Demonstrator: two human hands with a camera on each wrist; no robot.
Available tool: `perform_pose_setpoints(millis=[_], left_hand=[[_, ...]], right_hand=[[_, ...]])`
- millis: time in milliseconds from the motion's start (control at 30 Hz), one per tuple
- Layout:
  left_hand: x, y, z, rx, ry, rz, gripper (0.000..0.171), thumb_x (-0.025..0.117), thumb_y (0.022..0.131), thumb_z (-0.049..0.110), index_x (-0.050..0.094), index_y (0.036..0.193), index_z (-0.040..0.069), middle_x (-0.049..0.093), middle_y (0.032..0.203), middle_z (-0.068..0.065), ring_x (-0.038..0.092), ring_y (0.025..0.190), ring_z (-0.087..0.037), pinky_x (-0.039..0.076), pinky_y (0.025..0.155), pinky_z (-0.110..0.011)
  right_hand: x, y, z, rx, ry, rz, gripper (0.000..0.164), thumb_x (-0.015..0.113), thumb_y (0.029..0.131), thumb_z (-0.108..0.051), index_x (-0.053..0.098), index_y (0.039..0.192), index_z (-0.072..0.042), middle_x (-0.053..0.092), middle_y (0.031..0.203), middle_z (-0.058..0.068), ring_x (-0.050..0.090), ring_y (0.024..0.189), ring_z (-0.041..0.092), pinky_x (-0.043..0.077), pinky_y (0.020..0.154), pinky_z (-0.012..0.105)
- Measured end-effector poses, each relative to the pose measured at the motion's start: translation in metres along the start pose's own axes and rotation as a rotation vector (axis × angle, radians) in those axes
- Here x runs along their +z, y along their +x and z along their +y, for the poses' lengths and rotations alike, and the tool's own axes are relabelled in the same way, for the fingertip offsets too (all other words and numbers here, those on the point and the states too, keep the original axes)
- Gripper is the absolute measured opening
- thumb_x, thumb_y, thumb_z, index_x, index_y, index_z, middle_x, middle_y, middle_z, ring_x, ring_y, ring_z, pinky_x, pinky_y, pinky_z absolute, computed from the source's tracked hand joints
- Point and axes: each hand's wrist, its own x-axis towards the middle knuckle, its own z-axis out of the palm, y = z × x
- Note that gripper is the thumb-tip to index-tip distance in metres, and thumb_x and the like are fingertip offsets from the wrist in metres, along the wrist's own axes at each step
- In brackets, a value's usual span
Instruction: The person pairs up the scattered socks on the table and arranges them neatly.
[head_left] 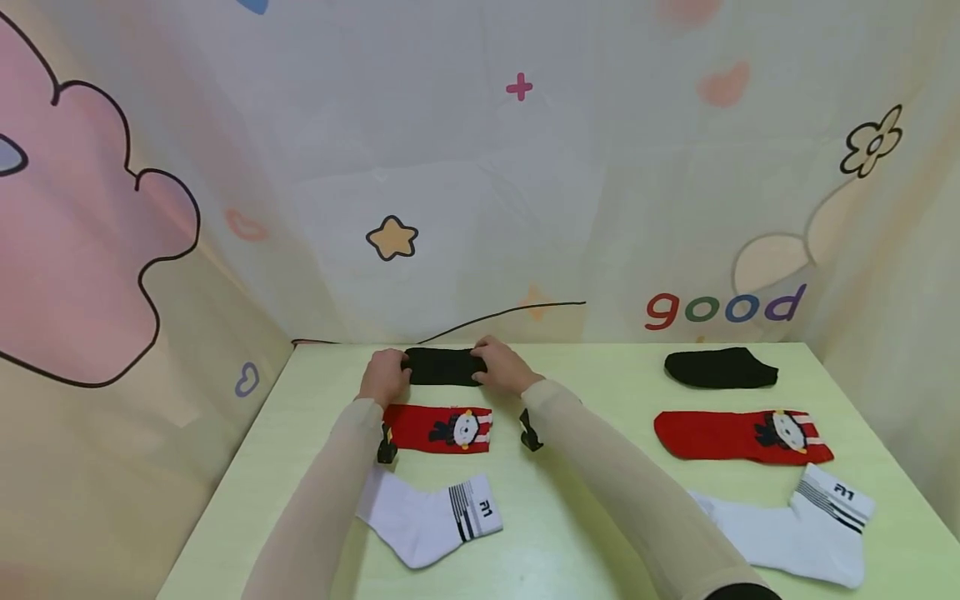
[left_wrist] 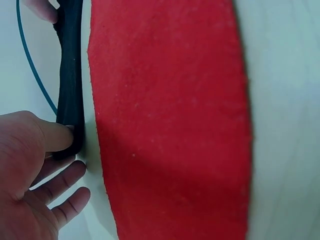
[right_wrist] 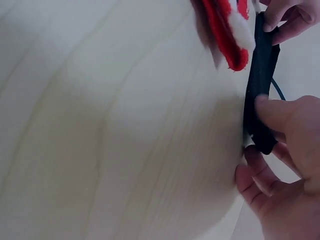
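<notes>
A black sock [head_left: 444, 367] lies across the back left of the table, its two ends between my hands. My left hand [head_left: 386, 377] pinches the left end; in the left wrist view the thumb presses on the sock's dark fabric [left_wrist: 71, 90] with the other fingers spread below. At the other end my right hand [head_left: 507, 367] pinches the sock, its thumb on top in the right wrist view. Just in front lies a red sock [head_left: 427, 428] with a cartoon face, partly behind my left wrist. Nearer still is a white striped sock [head_left: 431, 517], partly covered by the left sleeve.
On the right side of the table [head_left: 577, 533] lie another black sock [head_left: 720, 368], a red cartoon sock [head_left: 712, 435] and a white striped sock [head_left: 780, 533], the last partly behind my right sleeve. A printed curtain [head_left: 465, 167] stands along the table's back edge.
</notes>
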Motion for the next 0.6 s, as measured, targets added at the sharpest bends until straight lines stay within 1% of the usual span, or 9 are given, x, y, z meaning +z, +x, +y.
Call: perform_pose_setpoints(millis=[167,267,333,433,600], left_hand=[[-0.003,-0.003,-0.001,0.007,-0.013,0.007,0.033,0.065,0.101,0.011,0.066,0.130,-0.004,0.066,0.131,-0.023,0.061,0.118,-0.039,0.048,0.105,-0.052],[-0.006,-0.003,-0.002,0.019,-0.016,0.023,0.033,0.065,0.100,0.011,0.067,0.129,-0.004,0.066,0.130,-0.023,0.062,0.117,-0.039,0.048,0.104,-0.052],[-0.007,-0.004,-0.002,0.030,-0.016,0.033,0.033,0.065,0.100,0.012,0.067,0.129,-0.004,0.066,0.130,-0.023,0.062,0.116,-0.039,0.049,0.103,-0.052],[-0.009,-0.005,-0.001,0.050,-0.010,0.054,0.032,0.066,0.100,0.012,0.068,0.128,-0.003,0.067,0.129,-0.023,0.064,0.115,-0.039,0.050,0.102,-0.052],[-0.014,-0.008,0.003,0.083,-0.007,0.095,0.030,0.067,0.099,0.011,0.070,0.125,-0.003,0.069,0.125,-0.023,0.065,0.110,-0.038,0.052,0.099,-0.051]], right_hand=[[0.001,-0.001,0.002,0.002,0.080,0.077,0.044,0.072,0.097,-0.017,0.063,0.135,0.003,0.054,0.141,0.017,0.055,0.128,0.033,0.044,0.110,0.042],[-0.001,-0.002,0.002,-0.012,0.092,0.135,0.037,0.072,0.097,-0.013,0.066,0.131,0.003,0.056,0.137,0.017,0.058,0.122,0.033,0.047,0.107,0.042],[-0.003,-0.002,0.001,-0.027,0.081,0.165,0.034,0.072,0.097,-0.010,0.068,0.128,0.002,0.058,0.135,0.017,0.060,0.120,0.033,0.048,0.105,0.042],[-0.006,-0.003,0.000,-0.049,0.070,0.187,0.032,0.072,0.096,-0.007,0.069,0.127,0.002,0.059,0.133,0.017,0.061,0.118,0.033,0.050,0.103,0.043],[-0.012,-0.005,0.000,-0.055,0.074,0.180,0.034,0.071,0.096,-0.005,0.068,0.129,0.001,0.058,0.134,0.017,0.060,0.118,0.033,0.050,0.103,0.042]])
